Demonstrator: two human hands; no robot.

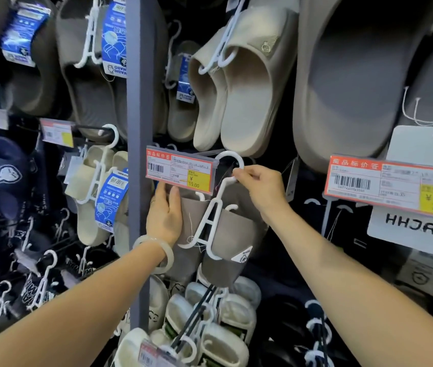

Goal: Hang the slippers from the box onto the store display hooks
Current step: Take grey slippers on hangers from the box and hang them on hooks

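No box shows in the head view; what holds the goods here is the display wall, crowded with slippers on white plastic hangers.

The task's pair, the grey-brown slippers (pixel 226 234), hangs in the middle of the wall, just under the price tag (pixel 181 169) marked 15.00 and beside the grey upright post (pixel 137 128). They are plain, matte, taupe-coloured, set side by side on a white hanger (pixel 210 218) with an A-shaped frame, and a small white triangular label sits on the lower edge of the right slipper. The hanger's round hook loop (pixel 230 161) is up at the dark display hook behind the price tag — whether it is fully seated on the hook cannot be told.

The right hand (pixel 260 189) pinches the loop's lower end, its fingers closed on the white plastic. The left hand (pixel 165 215), a pale bangle (pixel 157 254) on its wrist, lies flat with fingers extended against the left slipper, pressing rather than gripping.

Above hang cream slippers (pixel 236 88) and, to the right, a larger grey pair (pixel 355 75) above a tag marked 22.90. Below are white slippers (pixel 226 313); navy ones (pixel 3 170) hang at the left.
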